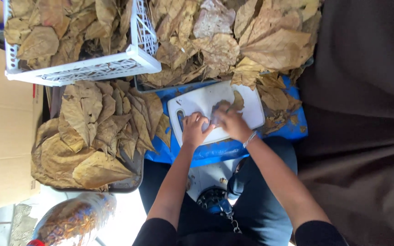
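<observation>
Both hands on the board (206,98): left hand (194,130) presses flat, right hand (230,123) grips a leaf (233,104) just beyond it.

Brown cloth (361,136) right, cardboard (1,136) left.

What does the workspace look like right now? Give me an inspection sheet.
Surface: white plastic cutting board on a blue stool top.
Job's things: a dry brown leaf on the board, under the hands.
Clutter: leaf scraps on the blue top.
Grippers: left hand pressed on the board; right hand on the leaf.
Cables: nothing seen.
Surroundings: white lattice crate of leaves; dark tray piled with leaves; loose leaf heap; clear bag of leaves; cardboard; dark cloth.
</observation>
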